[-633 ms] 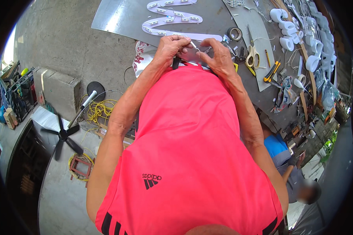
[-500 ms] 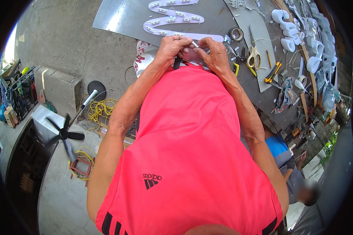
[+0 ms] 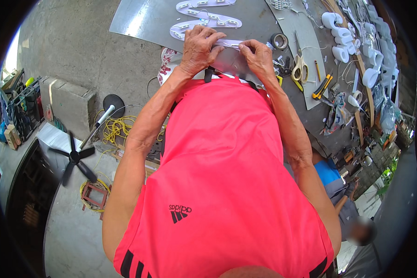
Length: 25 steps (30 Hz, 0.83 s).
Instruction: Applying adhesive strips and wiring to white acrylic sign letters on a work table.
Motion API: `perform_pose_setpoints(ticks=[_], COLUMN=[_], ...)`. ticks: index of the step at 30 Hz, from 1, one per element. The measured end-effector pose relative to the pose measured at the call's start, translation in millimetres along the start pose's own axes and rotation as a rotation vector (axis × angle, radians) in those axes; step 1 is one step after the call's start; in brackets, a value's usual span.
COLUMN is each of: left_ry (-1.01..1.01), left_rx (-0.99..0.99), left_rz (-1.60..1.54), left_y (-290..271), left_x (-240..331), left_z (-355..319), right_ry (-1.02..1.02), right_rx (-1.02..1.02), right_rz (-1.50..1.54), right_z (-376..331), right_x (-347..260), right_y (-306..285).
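A white zigzag panel (image 3: 190, 24) with small LED modules and thin wires lies on the grey metal sheet at the front. Over the left part of its nearest band is my left hand (image 3: 200, 48), fingers bent across the band and thumb at its near edge, gripping it. My right hand (image 3: 257, 58) is closed in a pinch at the right part of the same band. What its fingertips hold is too small to make out. Between the two hands a short stretch of the band shows; the rest of it is hidden under them.
Right of my hands lie a tape roll (image 3: 279, 41), scissors (image 3: 300, 69), a pencil (image 3: 317, 69) and a yellow-black cutter (image 3: 323, 87). White curved pieces (image 3: 340, 37) stand farther right. At left are a fan (image 3: 74, 157) and yellow cable (image 3: 118, 129). Another person (image 3: 345, 204) is at lower right.
Both hands have moved from just in front of the panel onto its nearest band and farther apart. The small white piece held between them no longer shows in the fingers.
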<state>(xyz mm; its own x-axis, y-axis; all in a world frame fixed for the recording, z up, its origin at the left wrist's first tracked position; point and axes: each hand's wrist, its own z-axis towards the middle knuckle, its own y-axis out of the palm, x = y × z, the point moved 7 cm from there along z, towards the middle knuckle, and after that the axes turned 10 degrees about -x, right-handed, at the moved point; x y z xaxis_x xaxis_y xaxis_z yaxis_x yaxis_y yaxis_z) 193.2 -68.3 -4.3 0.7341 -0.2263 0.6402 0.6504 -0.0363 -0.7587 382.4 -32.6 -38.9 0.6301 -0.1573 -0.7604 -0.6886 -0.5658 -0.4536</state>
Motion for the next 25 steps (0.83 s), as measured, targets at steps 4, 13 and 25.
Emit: perform_pose_setpoints(ticks=[4, 13, 25], left_ry=[-0.003, 0.022, 0.012], left_rx=[-0.040, 0.003, 0.009], left_rz=[0.018, -0.184, -0.129], left_y=[8.0, 17.8, 24.9], left_x=[-0.1, -14.3, -11.3], left_z=[3.5, 5.6, 4.5], right_ry=[0.035, 0.094, 0.101], right_rx=[0.028, 0.050, 0.067], right_rz=[-0.040, -0.086, -0.113], right_z=[5.8, 13.1, 14.0], right_x=[-0.3, 3.3, 5.0], right_y=[0.3, 11.6, 11.0])
